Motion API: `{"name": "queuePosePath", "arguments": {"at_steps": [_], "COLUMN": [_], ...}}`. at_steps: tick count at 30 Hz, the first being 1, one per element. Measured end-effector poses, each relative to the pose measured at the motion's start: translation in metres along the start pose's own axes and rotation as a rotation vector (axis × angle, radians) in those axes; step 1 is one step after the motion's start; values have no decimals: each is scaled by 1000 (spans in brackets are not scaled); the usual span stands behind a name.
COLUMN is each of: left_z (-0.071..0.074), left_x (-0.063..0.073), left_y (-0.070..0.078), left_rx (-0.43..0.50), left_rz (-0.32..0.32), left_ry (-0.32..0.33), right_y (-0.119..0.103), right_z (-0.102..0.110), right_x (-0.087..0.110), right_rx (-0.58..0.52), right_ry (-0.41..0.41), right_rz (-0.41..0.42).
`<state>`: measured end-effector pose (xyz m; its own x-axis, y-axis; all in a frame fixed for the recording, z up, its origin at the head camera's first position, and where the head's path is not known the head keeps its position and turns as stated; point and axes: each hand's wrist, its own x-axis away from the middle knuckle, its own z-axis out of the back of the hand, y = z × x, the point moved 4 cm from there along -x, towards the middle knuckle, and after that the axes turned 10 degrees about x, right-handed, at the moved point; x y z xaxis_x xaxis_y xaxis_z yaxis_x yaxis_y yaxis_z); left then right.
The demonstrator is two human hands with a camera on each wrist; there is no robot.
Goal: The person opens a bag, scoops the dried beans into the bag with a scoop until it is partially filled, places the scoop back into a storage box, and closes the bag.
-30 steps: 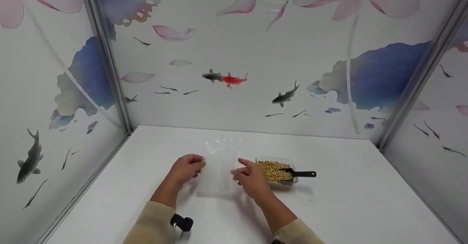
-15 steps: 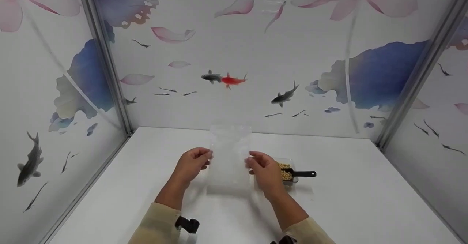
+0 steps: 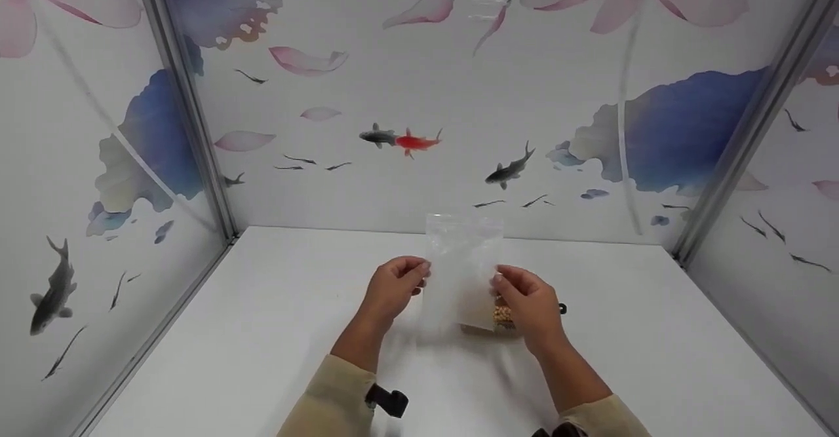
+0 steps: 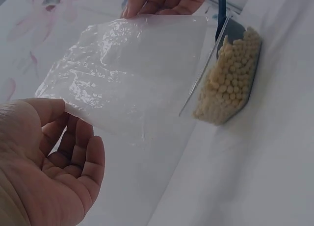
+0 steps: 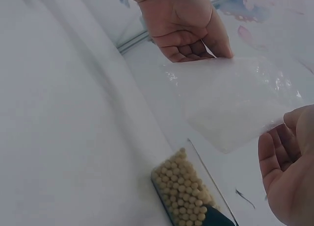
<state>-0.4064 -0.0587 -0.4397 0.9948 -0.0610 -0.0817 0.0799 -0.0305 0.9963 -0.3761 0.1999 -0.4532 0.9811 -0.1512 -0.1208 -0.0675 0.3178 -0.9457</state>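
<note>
A clear zip-top plastic bag (image 3: pixel 455 270) hangs upright between my hands, its top edge raised toward the back wall. My left hand (image 3: pixel 395 286) pinches its left side edge between thumb and forefinger. On the opposite edge, my right hand (image 3: pixel 532 303) pinches it the same way. Behind the bag and right hand stands a clear box (image 4: pixel 196 81) of round yellow beans (image 4: pixel 230 79), partly hidden in the head view. A dark scoop (image 5: pixel 216 217) lies in the beans; only its handle end shows past the right hand in the head view.
The white table (image 3: pixel 262 332) is enclosed by printed panels with fish and lotus pictures, a back wall (image 3: pixel 314 194) and a side wall on each side. Metal posts (image 3: pixel 216 208) stand at the back corners. A black wrist mount (image 3: pixel 388 401) sits at the left sleeve.
Both hands have carried the bag to the right and raised it slightly. It now overlaps the box of beans in the head view, where before it was left of it.
</note>
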Motion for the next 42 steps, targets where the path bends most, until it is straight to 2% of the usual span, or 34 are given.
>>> {"name": "queuePosePath", "arguments": {"at_steps": [4,8,14,26,31,36,42], "left_z": [-19,-27,-19,-5,-2,-3,-6], "left_x": [0,0,-2,-5,-5,-4,-3], "left_y": [0,-3,-14,-26,-29,-27,-13], "left_rx": [13,-7,-101,-167,-177,-162,-128], "left_rz": [-17,-48,-88,-39,-31,-36,-86], "left_ry": [-27,-42,-30,11,6,21,116], "right_y": [6,11,14,17,16,11,-3], "right_z": [18,27,22,11,7,6,5], "right_x": [-1,-3,-3,2,4,6,8], "right_rx": [21,9,-30,87,113,109,16], "right_ry": [23,23,-34,-177,-201,-205,-217], "right_rz": [-6,2,31,92,95,110,153]}}
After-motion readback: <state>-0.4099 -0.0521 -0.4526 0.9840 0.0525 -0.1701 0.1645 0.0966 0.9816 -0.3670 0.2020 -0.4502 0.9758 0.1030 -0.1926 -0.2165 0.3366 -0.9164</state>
